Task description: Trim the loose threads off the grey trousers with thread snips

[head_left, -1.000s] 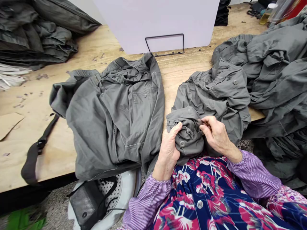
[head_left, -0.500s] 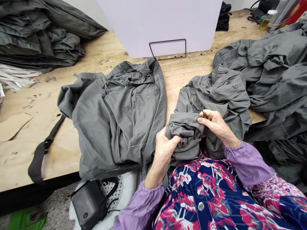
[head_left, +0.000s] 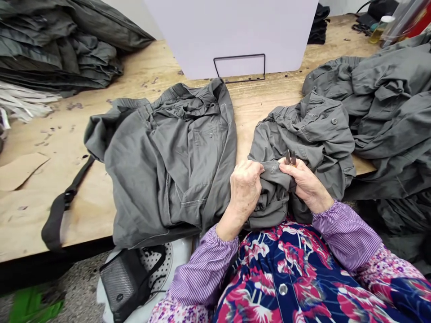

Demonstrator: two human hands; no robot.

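My left hand (head_left: 245, 186) is closed on the edge of a grey garment (head_left: 274, 204), knuckles up. My right hand (head_left: 305, 184) pinches the same edge a little further right. It also holds small thread snips (head_left: 290, 158), whose dark tips point up past the thumb and are slightly apart. Between the two hands, a short stretch of cloth shows a pale stitched mark that looks like a buttonhole. The gathered body of the garment bunches at the table's front edge, against my lap. The rest of the snips is hidden in my palm.
Grey trousers (head_left: 168, 170) lie spread on the wooden table (head_left: 27, 215) to the left. Folded grey garments (head_left: 50, 45) are stacked behind them; more grey cloth (head_left: 397, 107) heaps at right. A white board (head_left: 232, 36) stands at the back. A black strap (head_left: 55, 220) hangs off the front edge.
My left hand has turned over, knuckles now up, and moved up and right onto the garment's edge. The snips now stick up more visibly from my right hand.
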